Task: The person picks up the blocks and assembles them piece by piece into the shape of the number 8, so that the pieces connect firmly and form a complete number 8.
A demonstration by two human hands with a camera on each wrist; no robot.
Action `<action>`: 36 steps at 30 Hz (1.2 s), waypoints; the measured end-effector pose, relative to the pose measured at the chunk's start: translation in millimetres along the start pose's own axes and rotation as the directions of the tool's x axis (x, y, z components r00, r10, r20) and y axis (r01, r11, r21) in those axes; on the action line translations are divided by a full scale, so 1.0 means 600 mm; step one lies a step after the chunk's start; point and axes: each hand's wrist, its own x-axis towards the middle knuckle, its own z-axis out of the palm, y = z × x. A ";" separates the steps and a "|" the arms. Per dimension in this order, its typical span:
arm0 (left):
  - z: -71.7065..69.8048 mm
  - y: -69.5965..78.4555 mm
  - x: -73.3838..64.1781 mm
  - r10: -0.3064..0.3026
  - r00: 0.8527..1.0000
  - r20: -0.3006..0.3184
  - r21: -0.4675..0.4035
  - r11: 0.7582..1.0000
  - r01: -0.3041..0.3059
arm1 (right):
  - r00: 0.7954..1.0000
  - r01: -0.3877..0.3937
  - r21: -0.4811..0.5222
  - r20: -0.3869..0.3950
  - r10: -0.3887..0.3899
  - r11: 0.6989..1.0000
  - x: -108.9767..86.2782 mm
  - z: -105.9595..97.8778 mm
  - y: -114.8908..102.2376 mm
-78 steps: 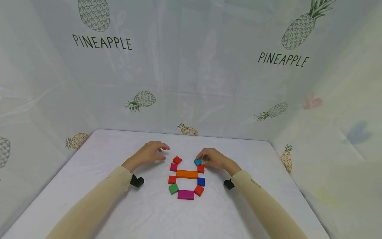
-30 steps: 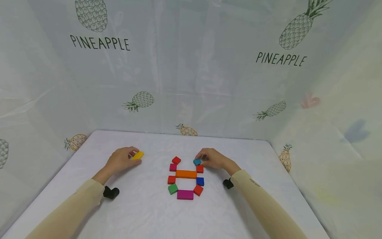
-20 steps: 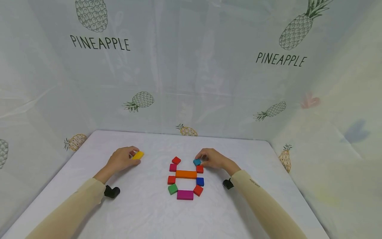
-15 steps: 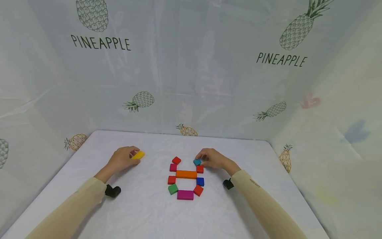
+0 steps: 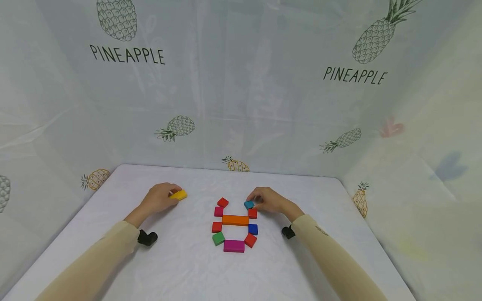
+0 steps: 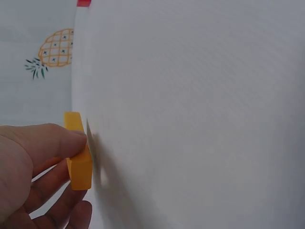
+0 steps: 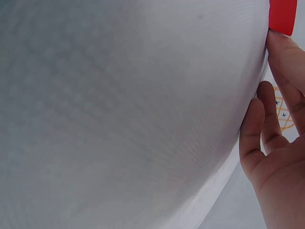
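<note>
Between thumb and fingers my left hand [image 5: 160,198] pinches a yellow block [image 5: 180,195], seen end-on as an orange-yellow block [image 6: 80,164] in the left wrist view. My right hand [image 5: 270,200] holds a small light-blue block [image 5: 249,205] at the top right of a block outline; the right wrist view hides that block and shows a red block [image 7: 282,17] by the fingertips. Below the light-blue block sits a red block [image 5: 252,213], joined by a long orange block [image 5: 235,220]. Opposite stands a tilted red block [image 5: 223,202] above a magenta block [image 5: 219,211].
Lower in the outline are a red block [image 5: 216,227], a dark-blue block [image 5: 253,229], a green block [image 5: 218,238], a tilted red block [image 5: 250,240] and a long magenta block [image 5: 234,246]. A pineapple-print curtain [image 5: 241,83] surrounds the white table [image 5: 196,271].
My left hand went from beside the outline out to the left, took hold of the yellow block, and is now coming slightly back right with it. The right hand stays at the light-blue block.
</note>
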 end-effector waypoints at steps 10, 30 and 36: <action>0.004 0.052 0.035 0.066 0.997 0.042 0.014 0.998 -0.066 | 1.000 0.005 -0.001 0.002 -0.005 1.000 0.001 0.001 0.002; 0.027 0.151 0.111 0.188 0.969 0.157 -0.073 0.981 -0.179 | 1.000 0.017 0.001 -0.005 -0.017 1.000 0.001 0.000 0.001; 0.044 0.181 0.124 0.218 0.956 0.196 -0.124 0.973 -0.196 | 1.000 0.014 -0.007 0.001 -0.014 1.000 0.002 0.000 0.001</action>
